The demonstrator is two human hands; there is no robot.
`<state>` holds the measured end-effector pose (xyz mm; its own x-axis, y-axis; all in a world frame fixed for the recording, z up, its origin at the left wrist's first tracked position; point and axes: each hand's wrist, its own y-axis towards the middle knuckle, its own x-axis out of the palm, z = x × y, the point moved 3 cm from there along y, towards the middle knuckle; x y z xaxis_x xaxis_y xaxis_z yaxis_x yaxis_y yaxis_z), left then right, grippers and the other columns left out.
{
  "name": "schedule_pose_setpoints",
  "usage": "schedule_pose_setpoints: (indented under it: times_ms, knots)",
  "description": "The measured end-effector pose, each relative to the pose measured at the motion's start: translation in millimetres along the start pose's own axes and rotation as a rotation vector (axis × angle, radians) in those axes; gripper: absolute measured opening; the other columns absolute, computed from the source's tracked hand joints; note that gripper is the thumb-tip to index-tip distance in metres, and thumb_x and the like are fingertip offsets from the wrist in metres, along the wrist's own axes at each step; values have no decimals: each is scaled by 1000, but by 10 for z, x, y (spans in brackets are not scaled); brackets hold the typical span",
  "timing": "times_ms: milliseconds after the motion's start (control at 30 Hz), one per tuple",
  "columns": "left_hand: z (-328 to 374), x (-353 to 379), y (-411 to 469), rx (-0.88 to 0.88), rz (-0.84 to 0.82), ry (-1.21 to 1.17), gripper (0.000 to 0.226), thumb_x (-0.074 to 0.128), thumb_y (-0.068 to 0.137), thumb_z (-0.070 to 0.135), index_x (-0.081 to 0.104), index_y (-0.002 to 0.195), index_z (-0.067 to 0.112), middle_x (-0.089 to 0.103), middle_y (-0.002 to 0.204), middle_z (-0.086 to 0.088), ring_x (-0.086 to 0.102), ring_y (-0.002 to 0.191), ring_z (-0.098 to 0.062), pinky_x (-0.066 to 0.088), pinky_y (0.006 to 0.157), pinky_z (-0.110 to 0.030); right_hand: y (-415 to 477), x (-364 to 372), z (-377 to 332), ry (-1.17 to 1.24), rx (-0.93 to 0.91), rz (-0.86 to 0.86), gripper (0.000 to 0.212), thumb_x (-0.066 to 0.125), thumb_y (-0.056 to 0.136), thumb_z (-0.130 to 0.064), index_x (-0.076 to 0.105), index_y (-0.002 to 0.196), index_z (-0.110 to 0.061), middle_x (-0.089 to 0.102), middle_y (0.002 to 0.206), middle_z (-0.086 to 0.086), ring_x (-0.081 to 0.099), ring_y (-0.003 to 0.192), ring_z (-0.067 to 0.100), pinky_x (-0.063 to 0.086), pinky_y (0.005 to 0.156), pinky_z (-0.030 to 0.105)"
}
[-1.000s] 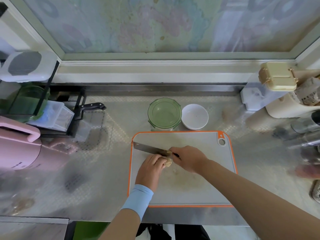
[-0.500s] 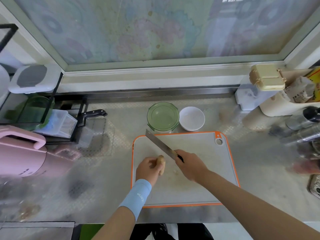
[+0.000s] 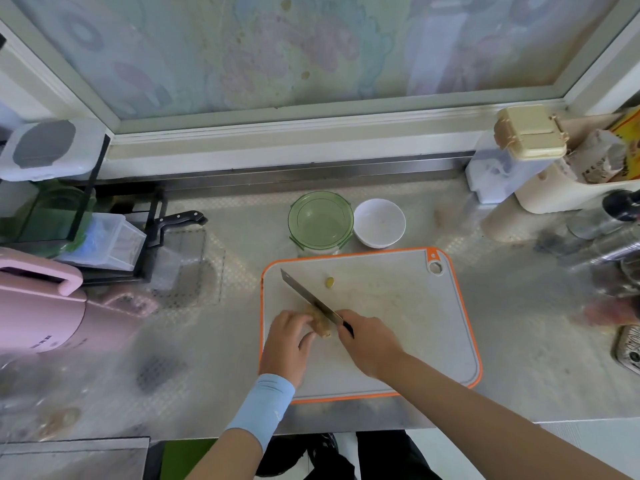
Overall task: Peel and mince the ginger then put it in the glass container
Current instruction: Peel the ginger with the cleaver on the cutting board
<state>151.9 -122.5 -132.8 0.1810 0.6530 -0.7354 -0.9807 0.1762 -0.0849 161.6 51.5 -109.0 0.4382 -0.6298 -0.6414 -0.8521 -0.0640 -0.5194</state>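
Observation:
A tan piece of ginger lies on the grey, orange-rimmed cutting board. My left hand holds the ginger from the left with curled fingers. My right hand grips the black handle of a knife, whose blade runs up-left across the ginger. A small cut-off bit lies on the board beyond the blade. The green glass container stands just behind the board.
A white bowl sits right of the container. A pink appliance and a black rack with a second knife are at the left. Boxes, jars and bottles crowd the right. The counter's front edge lies just below the board.
The knife was lifted off the ginger and then came back down across it, angled up-left. A small cut piece now lies on the board beyond the blade. The camera view shifted slightly.

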Motion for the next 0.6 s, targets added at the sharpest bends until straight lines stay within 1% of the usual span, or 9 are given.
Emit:
schedule_pose_setpoints:
  times_ms: [67, 133, 200, 300, 433, 500, 600]
  knots:
    - [37, -3, 25, 251, -26, 109, 26, 72, 82, 2, 68, 103, 17, 56, 109, 4, 49, 105, -12, 45, 86, -19, 8, 11, -10, -18, -8, 4, 26, 35, 103, -34, 54, 120, -33, 56, 70, -2, 53, 60, 20, 39, 51, 29]
    - [43, 40, 52, 467, -64, 201, 34, 77, 74, -3, 68, 102, 16, 59, 110, 2, 50, 104, -15, 49, 84, -23, 15, 30, -11, -18, -6, 4, 27, 34, 103, -34, 54, 122, -33, 55, 69, -4, 52, 60, 20, 36, 50, 29]
    - [1, 94, 77, 571, -80, 267, 40, 79, 71, -4, 67, 104, 15, 59, 109, 2, 54, 99, -18, 52, 82, -29, 2, 51, -33, -26, -13, -4, 30, 34, 103, -35, 52, 127, -36, 54, 71, -8, 53, 63, 18, 38, 53, 29]
    - [-59, 128, 73, 611, -42, 293, 39, 78, 71, -4, 67, 103, 14, 61, 106, 0, 59, 95, -21, 51, 82, -32, -29, 64, -86, -10, -24, -28, 37, 34, 101, -36, 46, 136, -36, 53, 75, -13, 57, 71, 17, 44, 59, 29]
    - [-46, 131, 58, 589, -10, 286, 50, 82, 61, -5, 67, 103, 17, 62, 107, 3, 60, 99, -21, 47, 85, -30, 0, 49, -86, -35, -32, -38, 35, 34, 102, -33, 46, 134, -38, 52, 74, -13, 56, 69, 17, 39, 55, 28]
    - [-31, 130, 61, 576, -4, 270, 49, 82, 62, -5, 69, 104, 16, 62, 109, 3, 59, 102, -20, 46, 91, -27, 20, 34, -73, -71, -46, -49, 34, 33, 102, -32, 47, 132, -38, 54, 75, -10, 55, 69, 18, 38, 55, 29]
    - [-32, 119, 43, 572, 8, 254, 42, 80, 69, -5, 70, 104, 16, 64, 109, 3, 58, 105, -19, 46, 95, -26, 8, -3, -80, -137, -65, -52, 33, 30, 103, -32, 45, 133, -38, 62, 82, -4, 57, 71, 20, 46, 60, 32]
